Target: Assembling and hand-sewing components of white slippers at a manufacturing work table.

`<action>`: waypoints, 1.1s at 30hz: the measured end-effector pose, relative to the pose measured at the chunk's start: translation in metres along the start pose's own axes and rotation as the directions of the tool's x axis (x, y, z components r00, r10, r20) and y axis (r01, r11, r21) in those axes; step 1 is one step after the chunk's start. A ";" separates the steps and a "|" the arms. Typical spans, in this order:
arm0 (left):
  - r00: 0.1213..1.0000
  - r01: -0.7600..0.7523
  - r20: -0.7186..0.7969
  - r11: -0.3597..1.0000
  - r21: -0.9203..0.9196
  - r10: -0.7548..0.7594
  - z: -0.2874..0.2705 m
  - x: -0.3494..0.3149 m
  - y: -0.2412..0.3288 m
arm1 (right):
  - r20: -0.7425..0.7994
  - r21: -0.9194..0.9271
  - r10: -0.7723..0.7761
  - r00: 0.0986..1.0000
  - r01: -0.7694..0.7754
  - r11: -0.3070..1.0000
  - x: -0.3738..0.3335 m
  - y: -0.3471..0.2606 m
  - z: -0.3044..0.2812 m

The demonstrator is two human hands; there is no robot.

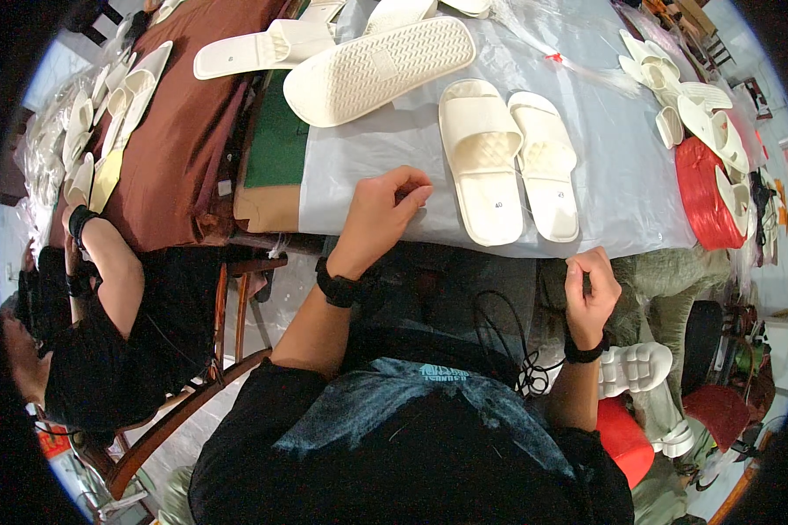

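Note:
A pair of cream slide slippers, the left slipper [486, 166] and the right slipper [547, 166], lies side by side, soles down, near the table's front edge. Over the plastic sheet, to the left of this pair, my left hand [383, 210] is closed in a loose curl, and nothing shows between the fingers. My right hand [592, 287] is a loose fist just off the table edge, below the right slipper; I see nothing in it. Farther back, an upturned slipper [381, 70] shows its patterned sole and partly covers another cream slipper [263, 51].
Grey plastic sheeting [622, 166] covers the table. A brown cloth [179, 140] lies to the left, where a person in black [131, 341] sits beside more slippers. A roll of red twine [707, 192] stands at the right. Thin clear strips [578, 70] lie at the back.

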State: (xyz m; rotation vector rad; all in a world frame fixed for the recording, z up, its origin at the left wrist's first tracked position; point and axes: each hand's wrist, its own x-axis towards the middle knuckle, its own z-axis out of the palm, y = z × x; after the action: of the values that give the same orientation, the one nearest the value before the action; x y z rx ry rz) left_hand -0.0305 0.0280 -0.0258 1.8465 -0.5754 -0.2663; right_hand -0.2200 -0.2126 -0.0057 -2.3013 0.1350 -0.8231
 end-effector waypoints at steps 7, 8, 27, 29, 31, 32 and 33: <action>0.996 -0.045 0.079 0.996 0.074 0.039 0.016 -0.003 0.018 | -0.007 0.014 -0.004 1.000 0.004 1.000 -0.001 0.000 -0.001; 0.993 -0.082 0.089 0.994 0.078 0.075 0.022 -0.004 0.024 | -0.008 0.025 -0.015 1.000 0.015 1.000 -0.001 -0.002 -0.001; 0.891 -0.451 0.140 0.879 0.153 0.433 0.065 -0.009 0.036 | 0.072 0.172 -0.120 0.990 0.106 0.979 -0.001 -0.012 0.007; 0.889 -0.456 0.133 0.876 0.157 0.439 0.065 -0.010 0.034 | 0.091 0.164 -0.114 0.989 0.098 0.982 0.001 -0.009 0.009; 0.888 -0.459 0.118 0.874 0.162 0.445 0.063 -0.009 0.033 | 0.109 0.152 -0.109 0.988 0.092 0.984 0.003 -0.004 0.010; 0.887 -0.460 0.118 0.873 0.162 0.446 0.062 -0.008 0.033 | 0.109 0.135 -0.096 0.989 0.081 0.988 0.005 -0.001 0.011; 0.892 -0.452 0.107 0.876 0.169 0.440 0.061 -0.008 0.033 | 0.108 0.117 -0.084 0.991 0.072 0.991 0.008 0.000 0.012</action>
State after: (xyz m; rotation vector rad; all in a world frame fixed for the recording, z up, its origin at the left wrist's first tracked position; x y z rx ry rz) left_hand -0.0729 -0.0262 -0.0170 1.8291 -1.0850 0.0417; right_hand -0.2065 -0.2083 -0.0087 -2.2511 -0.0510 -0.7188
